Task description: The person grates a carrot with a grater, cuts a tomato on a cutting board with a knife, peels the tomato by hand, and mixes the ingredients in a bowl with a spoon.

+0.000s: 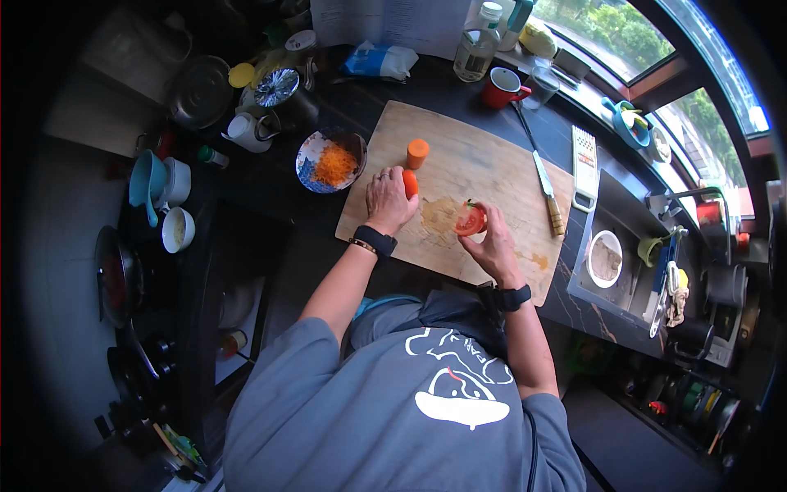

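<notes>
My left hand [389, 199] is closed around a red tomato piece [410, 184] at the left part of the wooden cutting board [500, 148]. In my right hand [497, 248] is a tomato half [470, 220], its cut face showing and a green stem at its top. Fingers and thumb grip it from the right side, over the board. Just beyond my left hand stands a stub of carrot [418, 153]. Wet stains mark the wood between the two hands. A knife [544, 180] lies along the board's right side, its wooden handle towards me.
Left of the board stands a patterned bowl [304, 174] of grated carrot [335, 165]. A grater [584, 164] lies to the right, beside the sink [631, 283] with a white bowl [604, 259] inside. Behind the board are a red mug [502, 88] and a bottle [476, 51].
</notes>
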